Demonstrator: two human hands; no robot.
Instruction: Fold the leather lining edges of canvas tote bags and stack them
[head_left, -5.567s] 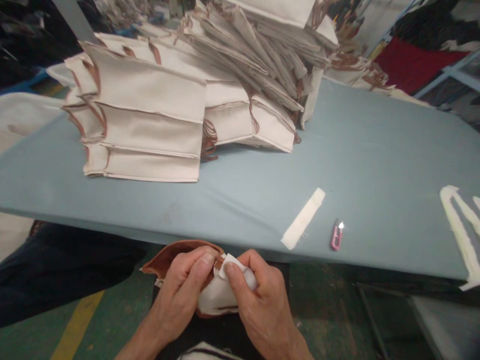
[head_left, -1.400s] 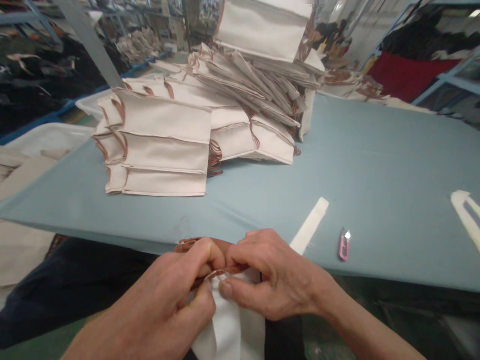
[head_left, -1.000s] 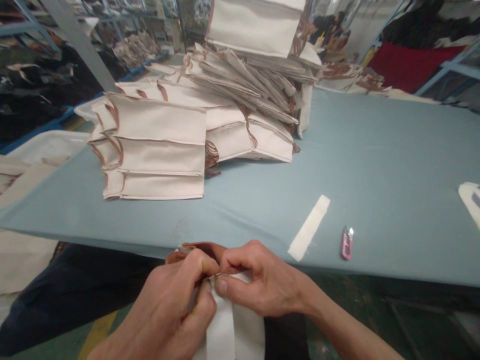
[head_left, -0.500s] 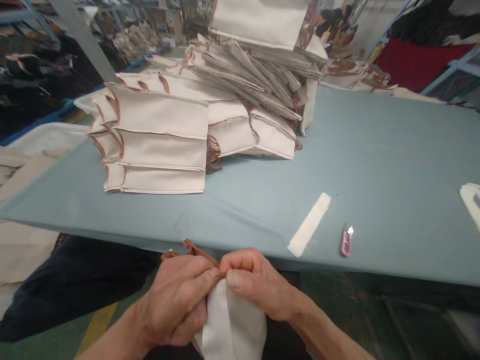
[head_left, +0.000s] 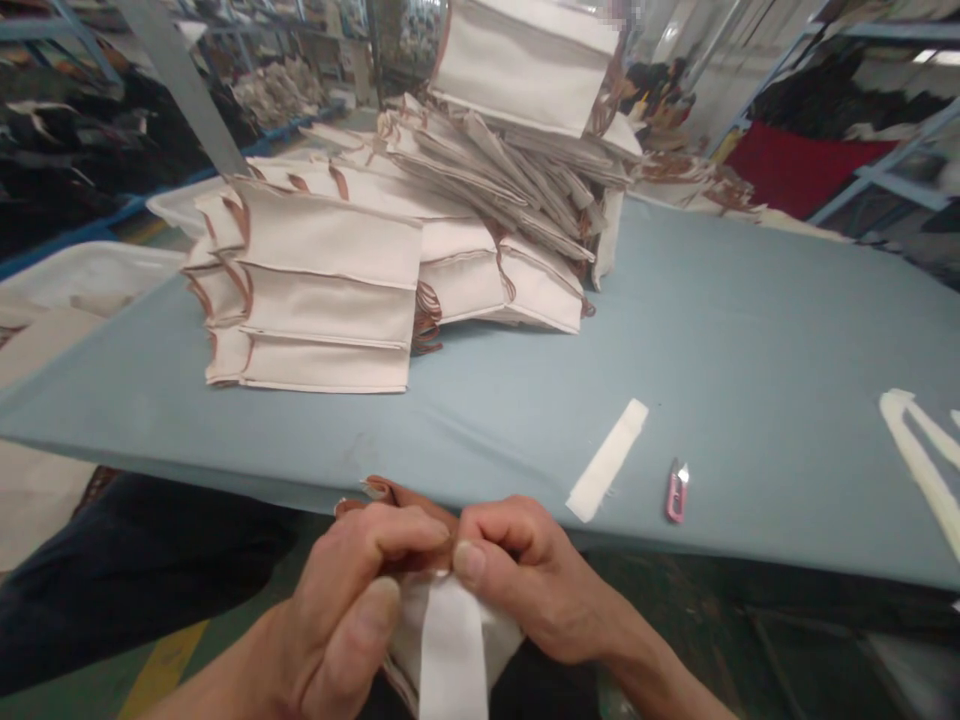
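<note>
Below the table's front edge, my two hands work at a cream cloth bag (head_left: 501,622) with brown trim (head_left: 411,494). My right hand (head_left: 536,575) pinches the trimmed edge between thumb and bent forefinger. Beside it, my left hand (head_left: 352,600) curls its fingers over the same edge, its thumb lifted away from the fingertips; the lower fingers are mostly hidden. A white strip (head_left: 453,655) hangs down the front of the bag from between the hands. The bag's lower part runs out of view.
On the blue-covered table (head_left: 750,330) lie pink thread snips (head_left: 677,492) and a cream fabric strip (head_left: 607,460). Stacks of cream bags (head_left: 322,300) rise at the back left, with a heap (head_left: 487,165) behind. More pale strips (head_left: 919,450) lie at the right edge.
My left thumb has come away from the pinched edge and opened outward. More of the white strip shows, now hanging straight down. The view has shifted slightly.
</note>
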